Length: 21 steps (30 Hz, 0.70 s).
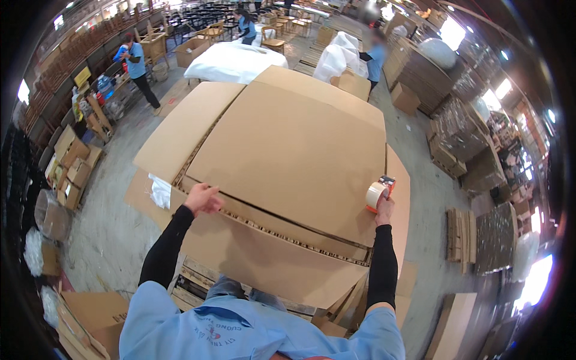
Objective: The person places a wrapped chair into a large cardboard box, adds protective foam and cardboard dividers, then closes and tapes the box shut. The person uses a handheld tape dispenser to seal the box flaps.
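In front of me stands a large cardboard carton point(294, 153), its flaps spread outward on every side. A flat brown cardboard sheet fills its top, and corrugated edges show in the gaps along the left and near sides. My right hand point(384, 211) is closed around an orange tape dispenser point(389, 183) with a wide roll of cream packing tape point(377, 194), over the carton's right side. Over the near left corner is my left hand point(204, 199), its fingers loosely bent, somewhat apart and holding nothing. Whether it touches the cardboard, I cannot tell.
White wrap point(159, 192) pokes out by the left flap. Beneath the carton is a wooden pallet point(201, 281). White-wrapped loads point(237, 61) stand beyond it. A person point(137, 69) stands far left, another point(375, 57) far right. Stacked cardboard point(459, 141) lines the right.
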Each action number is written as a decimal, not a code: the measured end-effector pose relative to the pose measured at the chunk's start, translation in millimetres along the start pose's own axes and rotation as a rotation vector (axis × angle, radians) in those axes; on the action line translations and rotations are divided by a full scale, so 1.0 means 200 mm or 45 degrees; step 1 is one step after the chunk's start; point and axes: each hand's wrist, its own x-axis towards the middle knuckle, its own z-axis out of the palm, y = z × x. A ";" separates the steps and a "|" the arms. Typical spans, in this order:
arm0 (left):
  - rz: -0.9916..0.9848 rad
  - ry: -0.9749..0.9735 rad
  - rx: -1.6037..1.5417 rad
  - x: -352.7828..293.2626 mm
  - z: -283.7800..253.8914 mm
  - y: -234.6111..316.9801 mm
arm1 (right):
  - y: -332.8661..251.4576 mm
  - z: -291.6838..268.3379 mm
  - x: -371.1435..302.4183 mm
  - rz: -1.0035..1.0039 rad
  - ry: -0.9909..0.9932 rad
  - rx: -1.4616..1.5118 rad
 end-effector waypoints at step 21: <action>0.815 0.483 1.013 0.47 -0.17 0.31 | 0.37 -0.64 -0.13 0.308 -0.033 0.451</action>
